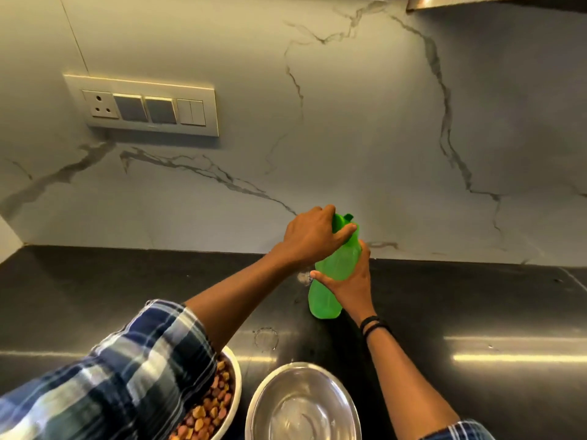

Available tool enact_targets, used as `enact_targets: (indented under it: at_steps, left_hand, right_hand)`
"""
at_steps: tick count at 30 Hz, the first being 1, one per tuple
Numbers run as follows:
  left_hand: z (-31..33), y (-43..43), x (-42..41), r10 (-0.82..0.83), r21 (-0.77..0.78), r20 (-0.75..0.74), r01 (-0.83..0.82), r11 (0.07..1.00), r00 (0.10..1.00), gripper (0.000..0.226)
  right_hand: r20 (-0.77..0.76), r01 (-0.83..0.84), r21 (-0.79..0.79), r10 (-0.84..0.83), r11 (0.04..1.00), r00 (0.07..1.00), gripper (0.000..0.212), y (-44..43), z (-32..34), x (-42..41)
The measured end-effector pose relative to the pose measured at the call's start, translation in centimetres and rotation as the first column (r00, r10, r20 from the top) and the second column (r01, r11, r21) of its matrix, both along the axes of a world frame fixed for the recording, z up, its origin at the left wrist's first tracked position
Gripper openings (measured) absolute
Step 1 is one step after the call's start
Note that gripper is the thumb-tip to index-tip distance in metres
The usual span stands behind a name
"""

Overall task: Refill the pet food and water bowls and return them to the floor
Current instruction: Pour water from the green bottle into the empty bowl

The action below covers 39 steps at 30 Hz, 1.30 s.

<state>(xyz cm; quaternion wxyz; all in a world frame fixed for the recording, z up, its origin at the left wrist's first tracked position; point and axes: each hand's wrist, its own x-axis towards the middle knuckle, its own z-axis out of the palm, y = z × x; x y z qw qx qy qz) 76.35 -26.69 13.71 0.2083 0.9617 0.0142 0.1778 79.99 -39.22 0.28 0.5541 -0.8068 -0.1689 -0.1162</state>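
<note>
A green plastic water bottle [333, 274] stands on the black countertop [460, 306] near the marble wall. My right hand [351, 282] wraps around its middle. My left hand [313, 238] grips the green cap at its top. Near the front edge sits a steel bowl [303, 404] that looks to hold clear water. To its left a white bowl [233, 376] holds brown kibble, partly hidden under my left plaid sleeve.
A switch and socket plate [146, 106] is fixed on the marble backsplash at upper left. A faint ring mark [266, 338] and a small wet spot show on the countertop. A metal hood edge [476, 1] hangs at top right.
</note>
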Motion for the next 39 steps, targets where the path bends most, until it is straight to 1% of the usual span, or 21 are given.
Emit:
enact_targets:
  at_steps: [3,5,7,9,11,13,15,16,17,18,20,21,23,25,26,29,30,32,35,37,39]
  left_hand:
    - [1.0,-1.2,2.2,-0.020,0.140,0.008,0.019,0.990,1.000,0.044]
    - [2.2,-2.1,3.5,-0.058,0.295,0.002,0.055,0.954,0.998,0.042]
    - [3.3,-3.1,4.3,-0.064,0.454,-0.078,0.093,0.886,0.995,0.039]
    - [3.9,-3.7,4.7,-0.030,0.550,-0.212,0.145,0.823,0.977,0.040]
    - [4.8,-3.8,4.8,-0.013,0.574,-0.334,0.214,0.790,0.943,0.041]
    - [6.0,-3.6,5.0,-0.062,0.500,-0.509,0.353,0.791,0.859,0.047]
    - [7.5,-3.1,5.3,-0.078,0.409,-0.690,0.477,0.777,0.719,0.079]
    - [8.1,-3.0,5.3,-0.035,0.438,-0.723,0.497,0.749,0.690,0.090]
    - [8.6,-2.9,5.2,0.009,0.489,-0.712,0.486,0.724,0.702,0.090]
    - [9.0,-2.9,4.7,0.038,0.546,-0.667,0.452,0.705,0.744,0.080]
    - [8.9,-2.7,4.5,0.019,0.598,-0.562,0.391,0.699,0.827,0.064]
    - [8.8,-2.7,4.5,-0.008,0.582,-0.558,0.398,0.709,0.830,0.060]
    - [8.9,-2.8,5.2,-0.053,0.481,-0.643,0.457,0.748,0.764,0.049]
    - [9.7,-3.0,5.3,-0.096,0.399,-0.733,0.539,0.741,0.674,0.084]
    - [9.8,-3.2,5.3,-0.091,0.412,-0.732,0.545,0.730,0.675,0.091]
    - [8.8,-3.8,4.7,-0.018,0.590,-0.619,0.480,0.649,0.785,0.072]
    - [8.1,-3.8,4.8,-0.035,0.616,-0.576,0.461,0.639,0.817,0.066]
    - [7.2,-3.7,5.3,-0.060,0.612,-0.586,0.491,0.620,0.808,0.054]
    - [7.7,-3.2,5.7,-0.100,0.478,-0.751,0.643,0.599,0.652,0.108]
    - [7.5,-3.0,5.5,-0.108,0.498,-0.710,0.604,0.622,0.696,0.108]
    - [6.7,-2.4,5.2,-0.144,0.546,-0.585,0.519,0.658,0.798,0.092]
  right_hand:
    - [-0.003,-0.002,-0.004,0.002,1.000,1.000,0.108,0.3,-0.1,0.4]
    - [-0.004,0.006,-0.006,-0.007,1.000,1.000,0.112,0.4,-0.3,0.6]
    - [-0.014,0.011,0.004,-0.011,1.000,1.000,0.113,0.5,-0.6,0.6]
    - [-0.028,0.008,0.025,-0.008,1.000,1.000,0.113,0.5,-0.7,0.5]
    - [-0.049,0.004,0.037,-0.002,0.999,0.999,0.114,0.5,-1.0,0.6]
    - [-0.089,-0.010,0.050,0.014,0.999,0.996,0.119,0.4,-1.2,0.6]
    - [-0.126,-0.026,0.054,0.033,0.998,0.992,0.119,0.4,-1.3,0.6]
    - [-0.128,-0.031,0.055,0.038,0.998,0.991,0.118,0.4,-1.3,0.6]
    - [-0.125,-0.034,0.064,0.042,0.997,0.991,0.117,0.4,-1.3,0.6]
    - [-0.117,-0.036,0.074,0.044,0.997,0.992,0.116,0.4,-1.1,0.6]
    - [-0.102,-0.033,0.083,0.041,0.996,0.994,0.115,0.4,-0.9,0.6]
    - [-0.098,-0.032,0.084,0.040,0.996,0.994,0.114,0.4,-0.9,0.6]
    - [-0.093,-0.038,0.085,0.046,0.996,0.995,0.114,0.4,-0.8,0.5]
    - [-0.090,-0.037,0.083,0.045,0.996,0.995,0.116,0.3,-0.9,0.5]
    - [-0.091,-0.036,0.086,0.044,0.996,0.995,0.116,0.4,-0.9,0.5]
    - [-0.095,-0.027,0.096,0.036,0.995,0.995,0.117,0.4,-0.8,0.5]
    - [-0.095,-0.023,0.088,0.031,0.996,0.995,0.117,0.4,-0.8,0.5]
    - [-0.090,-0.023,0.078,0.030,0.997,0.995,0.117,0.4,-0.9,0.5]
    - [-0.105,-0.025,0.068,0.032,0.997,0.994,0.117,0.4,-1.1,0.6]
    - [-0.102,-0.032,0.066,0.038,0.997,0.994,0.117,0.4,-1.2,0.8]
    - [-0.102,-0.033,0.058,0.038,0.998,0.994,0.117,0.5,-1.3,1.1]
